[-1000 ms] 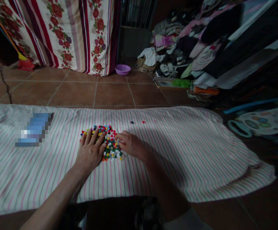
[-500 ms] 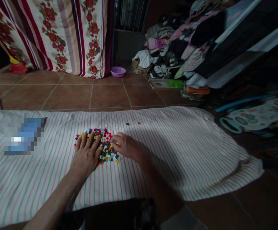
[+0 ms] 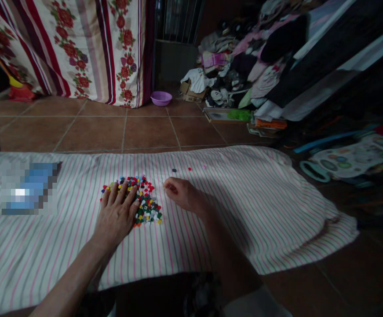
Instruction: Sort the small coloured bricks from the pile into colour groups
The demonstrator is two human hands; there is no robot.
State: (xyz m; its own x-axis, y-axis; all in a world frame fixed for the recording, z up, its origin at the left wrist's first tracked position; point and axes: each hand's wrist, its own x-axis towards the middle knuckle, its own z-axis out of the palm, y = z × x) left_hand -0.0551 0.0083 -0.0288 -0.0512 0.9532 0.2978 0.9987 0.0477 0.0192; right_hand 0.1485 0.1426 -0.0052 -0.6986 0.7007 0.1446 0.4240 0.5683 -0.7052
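Small multicoloured square pieces lie in a loose pile on a striped cloth. My left hand rests flat over the left part of the pile, fingers spread, hiding some pieces. Just right of the pile, my right hand is apart from it, thumb and fingers pinched together; whatever is between the fingertips is too small to make out. Beyond my right hand a dark piece, a red piece and a pink piece lie spaced out in a row.
A pixelated blue object lies on the cloth at the left. Past the cloth, on the tiled floor, are a purple basin, a cardboard box and heaped clothes. A flowered curtain hangs behind.
My right hand has moved right and slightly away from me, off the edge of the pile, its fingers still pinched. My left hand stays on the pile. The whole view has shifted slightly.
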